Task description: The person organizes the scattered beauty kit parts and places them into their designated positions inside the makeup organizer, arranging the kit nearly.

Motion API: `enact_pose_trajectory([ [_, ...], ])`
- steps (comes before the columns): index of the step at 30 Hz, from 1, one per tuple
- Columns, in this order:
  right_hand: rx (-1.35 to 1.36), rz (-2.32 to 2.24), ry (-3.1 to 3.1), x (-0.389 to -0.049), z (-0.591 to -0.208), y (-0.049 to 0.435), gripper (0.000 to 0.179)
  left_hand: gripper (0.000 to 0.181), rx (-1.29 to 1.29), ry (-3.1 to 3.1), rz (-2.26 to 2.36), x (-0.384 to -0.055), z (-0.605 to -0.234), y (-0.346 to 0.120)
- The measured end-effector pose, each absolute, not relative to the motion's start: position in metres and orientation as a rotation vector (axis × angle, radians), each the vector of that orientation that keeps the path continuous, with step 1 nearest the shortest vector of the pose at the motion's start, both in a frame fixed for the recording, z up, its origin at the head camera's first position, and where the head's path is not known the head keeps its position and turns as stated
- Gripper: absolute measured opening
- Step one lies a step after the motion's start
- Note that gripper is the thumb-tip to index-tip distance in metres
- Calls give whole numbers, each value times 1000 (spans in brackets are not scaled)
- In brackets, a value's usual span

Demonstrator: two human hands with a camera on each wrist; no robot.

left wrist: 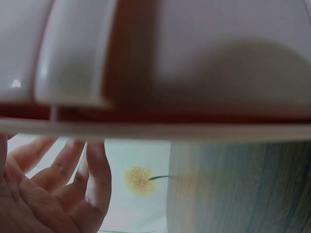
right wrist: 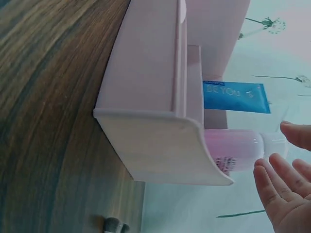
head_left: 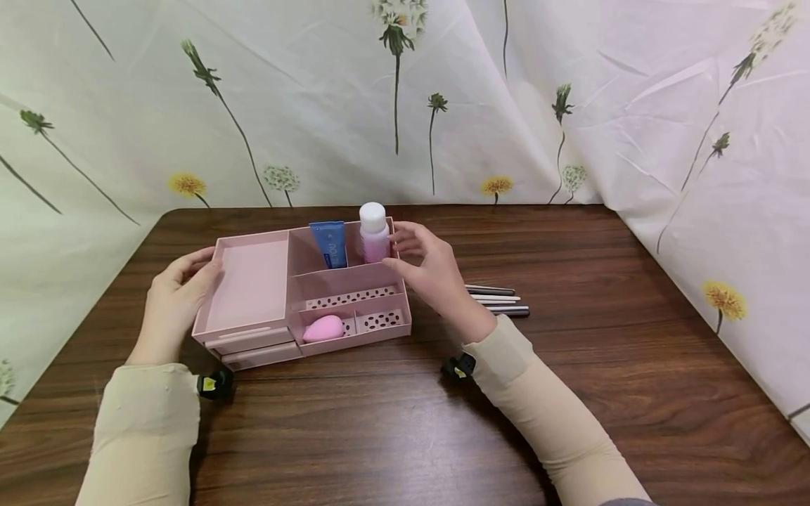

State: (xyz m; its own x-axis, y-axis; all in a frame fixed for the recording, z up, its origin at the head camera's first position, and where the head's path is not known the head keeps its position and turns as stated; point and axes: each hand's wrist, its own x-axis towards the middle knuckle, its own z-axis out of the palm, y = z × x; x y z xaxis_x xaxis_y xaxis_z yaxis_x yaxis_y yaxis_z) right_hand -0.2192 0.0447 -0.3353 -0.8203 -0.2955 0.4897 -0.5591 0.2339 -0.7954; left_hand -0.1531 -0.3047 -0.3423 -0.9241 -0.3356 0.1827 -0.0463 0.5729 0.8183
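Observation:
A pink desktop organizer [head_left: 249,281] with two small drawers at its front left stands on the table. My left hand [head_left: 177,292] is at its left side, fingers extended against the wall. My right hand [head_left: 430,270] is beside the right back corner, thumb and fingers spread near a white-capped bottle of pink liquid [head_left: 375,242]. In the right wrist view the fingertips lie close to the cap of that bottle [right wrist: 238,148]. A blue squeeze tube [head_left: 330,244] leans in the same back compartment. A pink makeup sponge [head_left: 324,328] lies in the front compartment.
Several slim makeup brushes [head_left: 506,299] lie on the dark wooden table [head_left: 354,429], right of the organizer and partly behind my right forearm. A white cloth with dandelion prints [head_left: 329,105] hangs along the back and sides.

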Motion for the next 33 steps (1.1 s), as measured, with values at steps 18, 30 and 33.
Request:
enact_pose_trajectory([
  [18,815,1586,-2371,-203,-311,64,37,58,307,-2493,-1288,-152,-340,-304],
  [30,789,1635,-2355,-205,-299,79,35,59,312,-2486,-1296,-152,-340,-304],
  [33,766,1645,-2352,-205,-296,84,35,58,307,-2483,-1295,-152,-340,-304],
])
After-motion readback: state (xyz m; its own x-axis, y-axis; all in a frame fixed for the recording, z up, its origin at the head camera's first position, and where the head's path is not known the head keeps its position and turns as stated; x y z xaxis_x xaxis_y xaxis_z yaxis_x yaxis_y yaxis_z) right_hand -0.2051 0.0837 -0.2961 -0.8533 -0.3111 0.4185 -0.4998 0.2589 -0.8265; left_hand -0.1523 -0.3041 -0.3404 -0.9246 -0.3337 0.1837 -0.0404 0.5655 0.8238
